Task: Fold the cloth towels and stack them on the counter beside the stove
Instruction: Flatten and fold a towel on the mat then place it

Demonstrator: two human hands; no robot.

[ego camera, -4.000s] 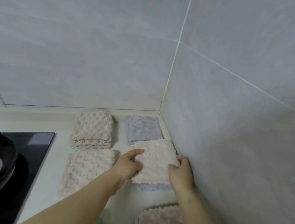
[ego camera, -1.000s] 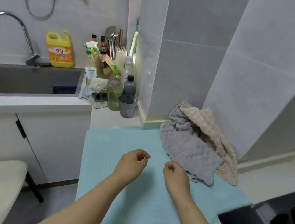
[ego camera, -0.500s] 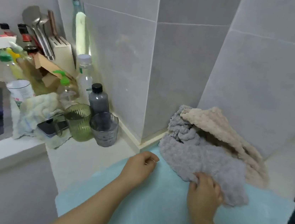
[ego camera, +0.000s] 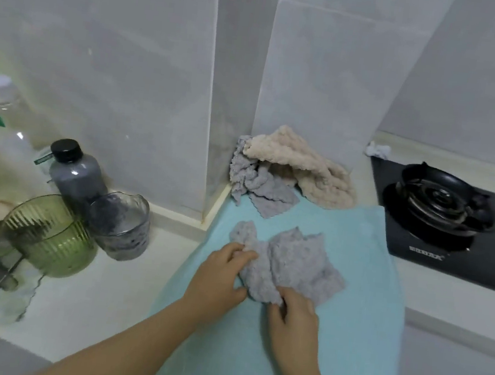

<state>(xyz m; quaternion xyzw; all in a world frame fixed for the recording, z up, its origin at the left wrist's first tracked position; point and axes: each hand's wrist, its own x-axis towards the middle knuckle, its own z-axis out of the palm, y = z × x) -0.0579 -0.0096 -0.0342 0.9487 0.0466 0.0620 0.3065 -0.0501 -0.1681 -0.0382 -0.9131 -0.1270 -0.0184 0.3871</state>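
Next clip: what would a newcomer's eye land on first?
The left hand and right hand grip a crumpled grey towel on the light-blue mat at centre. Behind it, a heap of unfolded towels sits in the wall corner; a black gas stove lies at right.

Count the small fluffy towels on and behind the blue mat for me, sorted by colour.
Grey: 2, the held grey towel and the crumpled grey towel behind it.
Beige: 1, the beige towel heaped with the crumpled one.
Total: 3.
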